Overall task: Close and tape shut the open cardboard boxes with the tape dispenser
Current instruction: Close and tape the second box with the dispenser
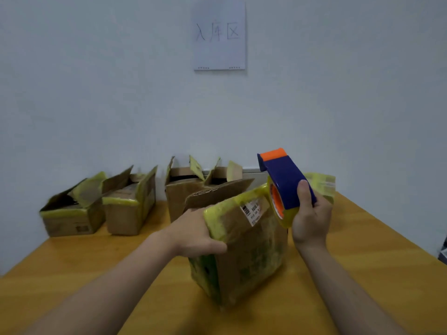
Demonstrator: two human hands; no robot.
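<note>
the left hand [200, 235] clamps the near box [249, 257] by its top corner on the table [362, 252], the right hand [310, 220] wraps round the tape dispenser [284, 182] at its top edge; it seems best to flatten the raised flap [217, 193] before drawing tape along the seam, which is hidden, like the insides of the open boxes [125, 211] behind.

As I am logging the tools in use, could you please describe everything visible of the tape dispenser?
The tape dispenser is dark blue plastic with an orange tip on top, carrying a yellowish tape roll on an orange core. The right hand grips it, holding it upright at the upper right corner of the near cardboard box.
</note>
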